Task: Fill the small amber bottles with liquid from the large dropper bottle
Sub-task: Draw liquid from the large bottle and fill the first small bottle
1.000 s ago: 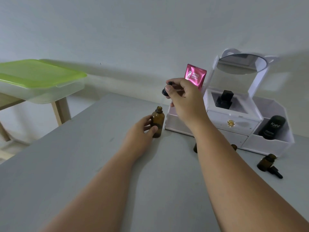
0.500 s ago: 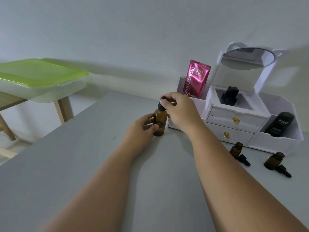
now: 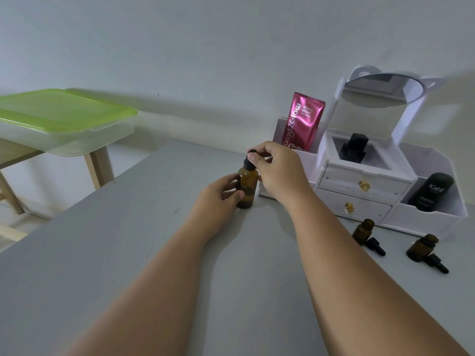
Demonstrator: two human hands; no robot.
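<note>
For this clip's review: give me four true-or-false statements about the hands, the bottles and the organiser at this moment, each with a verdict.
1. The left hand grips the large dropper bottle. True.
2. The right hand lies flat on the table. False: it pinches the black dropper cap at that bottle's top.
3. Both small amber bottles stand uncapped. True.
4. The pink sachet lies on the table. False: it stands in the white organiser.

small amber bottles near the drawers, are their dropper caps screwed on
No, both small amber bottles stand uncapped, each with its black dropper cap lying on the table beside it.
</note>
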